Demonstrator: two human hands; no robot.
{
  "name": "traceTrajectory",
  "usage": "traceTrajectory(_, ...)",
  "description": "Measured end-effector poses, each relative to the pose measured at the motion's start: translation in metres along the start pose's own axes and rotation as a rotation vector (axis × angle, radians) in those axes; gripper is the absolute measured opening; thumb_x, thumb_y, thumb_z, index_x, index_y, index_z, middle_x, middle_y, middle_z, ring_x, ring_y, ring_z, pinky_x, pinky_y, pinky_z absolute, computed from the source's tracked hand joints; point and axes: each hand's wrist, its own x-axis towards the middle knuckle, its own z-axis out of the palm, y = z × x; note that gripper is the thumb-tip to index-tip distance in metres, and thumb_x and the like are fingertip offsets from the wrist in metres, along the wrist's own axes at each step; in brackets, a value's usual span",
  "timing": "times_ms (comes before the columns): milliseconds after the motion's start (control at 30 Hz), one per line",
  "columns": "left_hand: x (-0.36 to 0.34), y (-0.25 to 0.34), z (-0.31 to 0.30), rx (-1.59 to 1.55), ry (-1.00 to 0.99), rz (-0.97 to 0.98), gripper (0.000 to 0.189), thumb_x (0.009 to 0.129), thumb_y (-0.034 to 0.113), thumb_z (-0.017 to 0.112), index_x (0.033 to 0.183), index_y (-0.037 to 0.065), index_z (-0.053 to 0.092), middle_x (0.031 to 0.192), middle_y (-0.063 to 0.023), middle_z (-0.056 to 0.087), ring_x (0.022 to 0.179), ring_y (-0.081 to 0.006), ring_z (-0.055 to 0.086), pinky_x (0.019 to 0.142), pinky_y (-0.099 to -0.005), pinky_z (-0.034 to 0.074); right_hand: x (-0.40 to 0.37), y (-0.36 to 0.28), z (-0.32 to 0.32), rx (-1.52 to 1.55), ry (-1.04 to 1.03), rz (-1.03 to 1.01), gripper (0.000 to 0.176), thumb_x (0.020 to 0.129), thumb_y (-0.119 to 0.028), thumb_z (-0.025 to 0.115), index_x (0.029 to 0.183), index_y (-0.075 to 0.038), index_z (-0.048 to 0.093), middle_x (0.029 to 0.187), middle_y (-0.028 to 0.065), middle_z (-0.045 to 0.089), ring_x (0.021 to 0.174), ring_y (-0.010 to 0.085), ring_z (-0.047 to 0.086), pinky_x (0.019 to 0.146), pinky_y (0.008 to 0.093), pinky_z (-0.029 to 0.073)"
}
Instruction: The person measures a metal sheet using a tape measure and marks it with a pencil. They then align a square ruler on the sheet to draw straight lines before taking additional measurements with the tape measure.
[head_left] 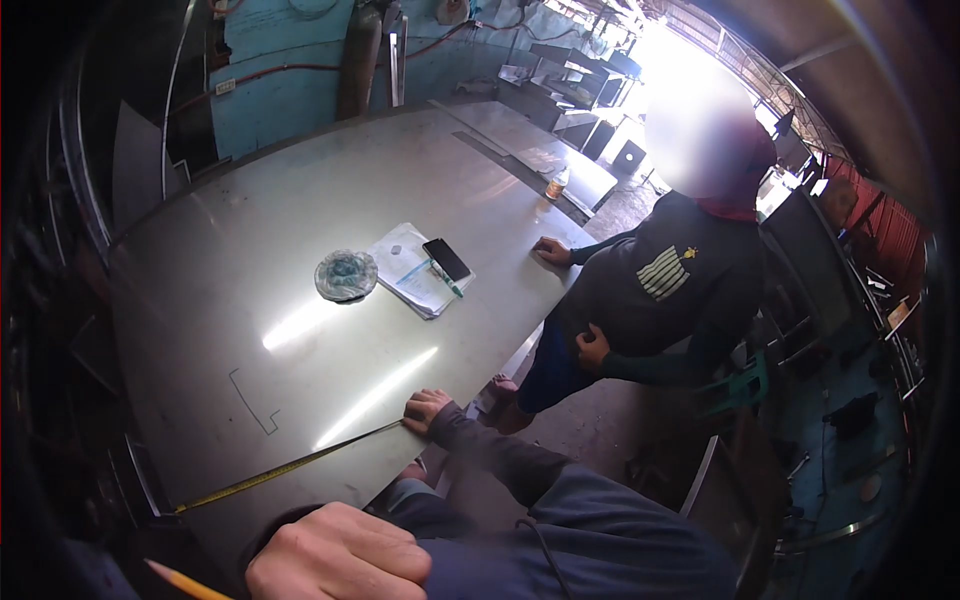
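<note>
My left hand (340, 555) is closed in a fist close to the camera at the bottom. A yellow pencil (185, 580) sticks out beside it, its tip to the upper left; the grip itself is cut off by the frame. My right hand (428, 411) rests at the near edge of the metal sheet (200, 330), fingers curled on the end of a tape measure (270, 472). The yellow blade lies stretched across the sheet to its left edge. A dark bent line (252, 402) is drawn on the metal beyond it.
An open notebook (405, 285) carries a phone (447, 259) and a green pen (446, 280). Next to it sits a plastic-wrapped round object (346, 276). A bottle (556, 184) stands near the far edge. Another person (660, 270) stands at the right, one hand on the sheet.
</note>
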Motion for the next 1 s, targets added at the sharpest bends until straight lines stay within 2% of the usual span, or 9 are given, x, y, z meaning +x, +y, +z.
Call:
traceTrajectory(167,0.012,0.005,0.005,-0.055,-0.104,-0.043,0.04,0.077,-0.006,0.056,0.105,0.023,0.053,0.046,-0.0026,0.043,0.036,-0.0137,0.039,0.034,-0.0281,0.031,-0.002,0.003,0.005,0.01,0.027,0.027,0.021,0.079,-0.033,0.069,0.083,-0.013,0.063,0.087,0.0041,0.062,0.087,0.0246,0.06,0.072,0.0391,0.045)
traceTrajectory(233,-0.003,0.01,-0.007,0.053,-0.174,-0.125,0.049,0.08,-0.002,0.057,0.122,0.022,0.055,0.045,-0.0017,0.041,0.035,-0.0147,0.039,0.035,-0.0262,0.031,-0.002,0.004,0.007,-0.01,0.029,0.017,0.02,0.079,-0.033,0.069,0.084,-0.013,0.063,0.087,0.0039,0.062,0.087,0.0245,0.06,0.072,0.039,0.045)
traceTrajectory(267,-0.01,0.012,-0.021,0.057,-0.284,-0.164,0.045,0.082,-0.002,0.06,0.124,0.011,0.054,0.059,-0.0039,0.053,0.046,-0.0168,0.05,0.043,-0.0268,0.042,-0.002,0.003,0.007,-0.01,0.031,0.022,0.02,0.079,-0.033,0.069,0.084,-0.013,0.063,0.087,0.0039,0.062,0.087,0.0245,0.06,0.072,0.039,0.045)
traceTrajectory(300,-0.043,0.002,-0.011,0.051,0.008,-0.119,0.031,0.08,0.006,0.063,0.109,-0.002,0.066,0.048,-0.0089,0.052,0.04,-0.0156,0.051,0.046,-0.0291,0.047,-0.002,0.003,0.007,-0.005,0.024,0.026,0.02,0.079,-0.032,0.068,0.084,-0.013,0.063,0.087,0.004,0.061,0.087,0.0244,0.06,0.072,0.039,0.045)
traceTrajectory(367,-0.077,0.009,-0.013,0.451,0.213,-0.436,0.014,0.083,0.012,0.067,0.086,-0.002,0.068,0.056,-0.0105,0.06,0.048,-0.0165,0.059,0.051,-0.0281,0.05,-0.001,0.002,0.005,-0.004,0.021,0.035,0.02,0.079,-0.032,0.068,0.084,-0.013,0.063,0.087,0.0041,0.061,0.087,0.0244,0.06,0.072,0.0391,0.045)
traceTrajectory(500,-0.189,-0.022,-0.024,0.945,0.536,-0.915,0.008,0.081,0.007,0.069,0.086,0.002,0.07,0.074,-0.013,0.068,0.063,-0.0213,0.067,0.059,-0.0287,0.052,-0.001,0.0,0.003,0.003,0.024,0.027,0.021,0.079,-0.032,0.068,0.083,-0.012,0.062,0.086,0.0043,0.061,0.086,0.0248,0.06,0.072,0.0393,0.045)
traceTrajectory(600,-0.275,-0.038,-0.023,1.182,0.53,-1.052,0.008,0.079,0.011,0.071,0.086,0.006,0.07,0.075,-0.0121,0.068,0.066,-0.0266,0.068,0.062,-0.0334,0.053,0.0,0.0,0.0,0.013,0.019,0.033,0.02,0.078,-0.031,0.069,0.082,-0.012,0.062,0.085,0.0056,0.061,0.085,0.0261,0.06,0.072,0.0404,0.046)
traceTrajectory(800,-0.353,-0.035,-0.008,1.295,0.795,-1.186,0.014,0.081,0.017,0.071,0.083,0.008,0.061,0.075,-0.0116,0.067,0.072,-0.0338,0.067,0.062,-0.0379,0.052,0.0,0.006,0.019,-0.042,0.036,0.014,0.022,0.075,-0.03,0.066,0.079,-0.008,0.065,0.082,0.0113,0.063,0.081,0.033,0.06,0.07,0.0455,0.048)
traceTrajectory(1000,-0.373,-0.047,-0.009,1.23,0.953,-1.153,0.016,0.082,0.018,0.072,0.081,0.007,0.061,0.071,-0.0107,0.067,0.066,-0.0298,0.068,0.057,-0.0358,0.051,0.001,0.001,-0.001,0.008,-0.01,0.086,0.023,0.077,-0.03,0.07,0.088,-0.01,0.067,0.096,0.0081,0.064,0.093,0.0295,0.059,0.08,0.0432,0.046)
